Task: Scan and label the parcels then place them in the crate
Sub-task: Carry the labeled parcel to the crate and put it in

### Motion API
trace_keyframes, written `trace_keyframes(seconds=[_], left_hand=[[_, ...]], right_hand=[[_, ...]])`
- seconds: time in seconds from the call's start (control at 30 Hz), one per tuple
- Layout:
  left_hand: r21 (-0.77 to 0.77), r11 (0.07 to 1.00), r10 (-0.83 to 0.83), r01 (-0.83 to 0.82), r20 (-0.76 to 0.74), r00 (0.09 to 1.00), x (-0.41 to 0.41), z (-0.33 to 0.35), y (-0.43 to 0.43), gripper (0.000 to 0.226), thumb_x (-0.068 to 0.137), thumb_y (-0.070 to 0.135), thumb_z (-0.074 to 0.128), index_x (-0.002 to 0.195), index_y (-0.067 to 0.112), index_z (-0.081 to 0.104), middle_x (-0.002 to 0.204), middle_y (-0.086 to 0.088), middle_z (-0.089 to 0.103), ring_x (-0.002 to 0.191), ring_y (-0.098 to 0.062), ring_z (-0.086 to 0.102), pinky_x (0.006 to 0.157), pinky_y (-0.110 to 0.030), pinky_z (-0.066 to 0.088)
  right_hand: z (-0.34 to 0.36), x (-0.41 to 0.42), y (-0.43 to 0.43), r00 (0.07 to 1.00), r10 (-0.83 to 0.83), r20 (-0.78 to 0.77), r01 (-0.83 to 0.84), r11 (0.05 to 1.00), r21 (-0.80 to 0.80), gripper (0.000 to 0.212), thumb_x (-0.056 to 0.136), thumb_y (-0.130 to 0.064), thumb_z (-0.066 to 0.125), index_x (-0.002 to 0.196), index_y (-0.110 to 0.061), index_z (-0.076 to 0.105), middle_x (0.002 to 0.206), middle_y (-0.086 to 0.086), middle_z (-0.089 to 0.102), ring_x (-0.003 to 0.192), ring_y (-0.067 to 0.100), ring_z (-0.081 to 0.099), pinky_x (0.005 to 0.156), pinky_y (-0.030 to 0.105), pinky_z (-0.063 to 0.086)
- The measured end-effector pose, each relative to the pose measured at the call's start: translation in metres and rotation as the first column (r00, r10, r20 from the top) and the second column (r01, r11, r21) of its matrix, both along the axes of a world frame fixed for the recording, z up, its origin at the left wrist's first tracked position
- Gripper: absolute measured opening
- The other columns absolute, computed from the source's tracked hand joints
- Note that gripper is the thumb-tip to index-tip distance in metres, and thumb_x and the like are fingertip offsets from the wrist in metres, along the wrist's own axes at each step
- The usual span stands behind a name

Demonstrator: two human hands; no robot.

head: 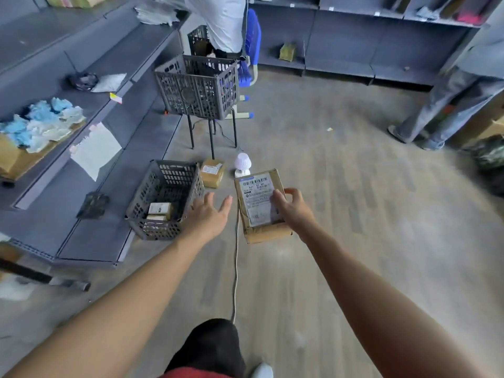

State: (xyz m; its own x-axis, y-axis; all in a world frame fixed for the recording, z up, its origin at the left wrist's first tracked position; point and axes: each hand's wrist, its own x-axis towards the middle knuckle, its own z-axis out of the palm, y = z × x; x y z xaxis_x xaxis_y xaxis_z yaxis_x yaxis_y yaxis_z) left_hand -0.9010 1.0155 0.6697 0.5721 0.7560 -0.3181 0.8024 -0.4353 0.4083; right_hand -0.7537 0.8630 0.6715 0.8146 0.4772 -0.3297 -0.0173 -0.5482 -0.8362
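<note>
The parcel label is illegibly blurred (edge under the right hand).

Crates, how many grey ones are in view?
3: the floor crate near the left hand, the raised crate on a stand behind it, the far crate beyond, partly hidden.

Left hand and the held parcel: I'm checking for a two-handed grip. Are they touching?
Apart. Head view shows floor between the left hand and the parcel, which only the right hand grips.
</note>
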Motion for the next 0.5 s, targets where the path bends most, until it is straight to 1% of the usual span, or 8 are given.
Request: trace_keyframes(seconds=[0.13, 0.23, 0.4, 0.5], left_hand=[[0.005, 0.998, 0.055, -0.055, 0.019, 0.998, 0.034, -0.012, 0.025, 0.074, 0.091, 0.071, 0.018, 0.146, 0.022, 0.028, 0.145, -0.020, 0.033, 0.134, -0.038, 0.032, 0.107, -0.049, 0.032], [-0.020, 0.994, 0.107, -0.106, 0.050, 0.993, 0.061, -0.021, 0.061, 0.074, 0.090, 0.073, 0.017, 0.145, 0.024, 0.027, 0.146, -0.017, 0.032, 0.134, -0.039, 0.033, 0.106, -0.050, 0.033], [-0.039, 0.975, 0.219, -0.217, 0.058, 0.974, 0.100, -0.045, 0.147, 0.075, 0.089, 0.074, 0.016, 0.145, 0.025, 0.026, 0.145, -0.016, 0.031, 0.133, -0.040, 0.032, 0.104, -0.052, 0.033], [-0.067, 0.948, 0.315, -0.312, 0.037, 0.948, 0.119, -0.057, 0.205, 0.077, 0.090, 0.073, 0.017, 0.147, 0.023, 0.025, 0.146, -0.018, 0.030, 0.133, -0.041, 0.032, 0.106, -0.051, 0.031]], right_hand=[[-0.003, 0.047, 0.031, 0.998, 0.056, 0.006, -0.056, 0.998, -0.023, 0.052, 0.092, -0.059, 0.052, 0.131, -0.025, 0.049, 0.112, 0.007, 0.065, 0.100, 0.023, 0.064, 0.086, 0.038, 0.052], [-0.009, 0.083, 0.074, 0.993, 0.120, 0.021, -0.119, 0.992, -0.051, 0.054, 0.092, -0.060, 0.053, 0.132, -0.024, 0.048, 0.113, 0.010, 0.067, 0.103, 0.027, 0.065, 0.092, 0.043, 0.052], [-0.022, 0.138, 0.165, 0.965, 0.259, 0.047, -0.252, 0.961, -0.110, 0.055, 0.090, -0.060, 0.056, 0.130, -0.022, 0.050, 0.116, 0.011, 0.067, 0.102, 0.028, 0.066, 0.093, 0.048, 0.053], [-0.025, 0.172, 0.227, 0.940, 0.330, 0.086, -0.312, 0.934, -0.174, 0.056, 0.091, -0.061, 0.055, 0.130, -0.021, 0.050, 0.116, 0.011, 0.067, 0.103, 0.029, 0.065, 0.093, 0.046, 0.053]])
